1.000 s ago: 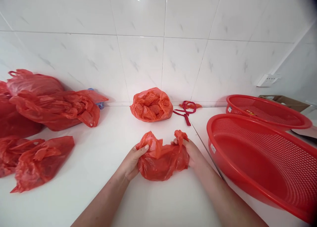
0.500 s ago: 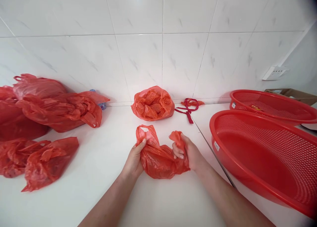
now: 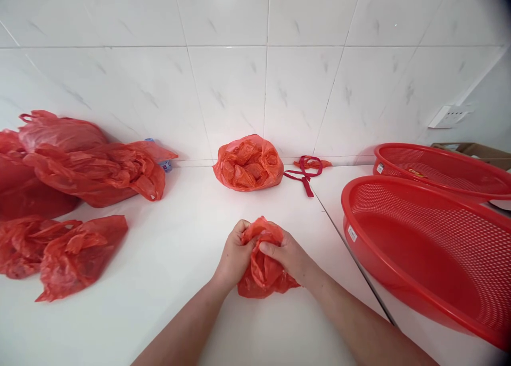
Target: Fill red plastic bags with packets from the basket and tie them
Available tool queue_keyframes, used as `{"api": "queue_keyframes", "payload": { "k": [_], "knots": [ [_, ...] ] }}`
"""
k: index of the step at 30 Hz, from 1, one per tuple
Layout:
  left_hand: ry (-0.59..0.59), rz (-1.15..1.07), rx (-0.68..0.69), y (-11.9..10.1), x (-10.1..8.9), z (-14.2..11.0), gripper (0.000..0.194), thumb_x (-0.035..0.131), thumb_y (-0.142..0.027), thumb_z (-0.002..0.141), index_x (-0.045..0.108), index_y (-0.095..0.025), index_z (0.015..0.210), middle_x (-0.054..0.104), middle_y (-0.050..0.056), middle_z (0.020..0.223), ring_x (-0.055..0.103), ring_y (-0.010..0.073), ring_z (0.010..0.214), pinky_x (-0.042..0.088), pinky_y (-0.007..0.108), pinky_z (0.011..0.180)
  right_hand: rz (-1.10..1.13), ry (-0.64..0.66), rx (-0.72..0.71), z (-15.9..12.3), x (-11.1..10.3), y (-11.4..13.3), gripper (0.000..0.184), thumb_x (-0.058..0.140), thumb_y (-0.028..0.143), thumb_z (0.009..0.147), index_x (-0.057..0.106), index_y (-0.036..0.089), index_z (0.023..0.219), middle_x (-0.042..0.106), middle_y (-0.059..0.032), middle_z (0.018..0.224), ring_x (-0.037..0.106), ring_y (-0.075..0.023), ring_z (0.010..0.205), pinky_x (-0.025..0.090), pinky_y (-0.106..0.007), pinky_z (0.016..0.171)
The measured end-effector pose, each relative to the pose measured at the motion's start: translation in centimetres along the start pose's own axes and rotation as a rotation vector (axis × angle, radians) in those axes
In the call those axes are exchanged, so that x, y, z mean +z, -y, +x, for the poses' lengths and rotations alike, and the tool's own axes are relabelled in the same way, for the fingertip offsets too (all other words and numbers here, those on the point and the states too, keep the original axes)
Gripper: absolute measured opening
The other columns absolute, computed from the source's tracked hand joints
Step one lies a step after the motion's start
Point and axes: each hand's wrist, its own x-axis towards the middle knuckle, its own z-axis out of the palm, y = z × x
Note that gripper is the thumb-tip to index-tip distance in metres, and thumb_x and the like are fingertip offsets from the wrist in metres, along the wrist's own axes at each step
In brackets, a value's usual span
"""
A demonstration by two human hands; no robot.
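Observation:
A thin red plastic bag (image 3: 263, 281) is bunched up between my hands, low over the white table (image 3: 167, 302). Its upper part is gathered and folded, and what it contains is hidden. My left hand (image 3: 236, 254) pinches the gathered plastic from the left, thumb in front. From the right my right hand (image 3: 291, 254) grips the same bunch, its thumb pressed on the folds and several fingers hidden behind. Beyond them, against the tiled wall, sits another red plastic bag (image 3: 249, 163) with its mouth open and crumpled red plastic inside.
At the left lie several filled red plastic bags (image 3: 91, 169), two smaller ones nearer me. A dark red strap (image 3: 307, 185) rests by the wall. On the right are two red perforated baskets (image 3: 399, 259), a cardboard box (image 3: 479, 154) and a wall socket (image 3: 450, 116).
My hands have come together, gathering the bag's two ends into one bunch. The handle loop that stood up at the left no longer shows. My view has shifted slightly.

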Motion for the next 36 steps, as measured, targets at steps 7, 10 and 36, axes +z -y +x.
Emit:
{"api": "queue_keyframes", "payload": {
  "k": [7,10,36],
  "knots": [
    [-0.041,0.524,0.495,-0.1,0.0,-0.8,0.061,0.070,-0.025,0.068,0.048,-0.026,0.125,0.042,0.011,0.136,0.044,0.0288,0.120,0.038,0.042,0.098,0.099,-0.233,0.132,0.6,-1.5,-0.3,0.030,0.064,0.047,0.076,0.060,0.018,0.067,0.047,0.0049,0.041,0.036,-0.0070,0.036,0.031,-0.022,0.040],
    [0.030,0.718,0.655,-0.4,-0.1,-0.8,0.047,0.071,-0.022,0.068,0.062,-0.029,0.114,0.041,0.008,0.140,0.034,0.0324,0.129,0.027,0.046,0.106,0.116,-0.221,0.124,0.5,-1.3,-0.1,0.029,0.064,0.048,0.076,0.063,0.019,0.077,0.050,0.0046,0.045,0.038,-0.0073,0.038,0.029,-0.022,0.040],
    [0.040,0.170,0.069,-0.4,-1.1,0.0,0.017,0.064,-0.030,0.076,0.052,-0.019,0.071,0.055,-0.003,0.069,0.049,0.0096,0.061,0.041,0.021,0.059,-0.137,-0.163,0.009,0.1,-2.8,-0.1,0.005,0.064,0.023,0.073,0.059,0.020,0.074,0.057,0.0049,0.068,0.048,-0.0082,0.059,0.038,-0.023,0.060]
  ]
}}
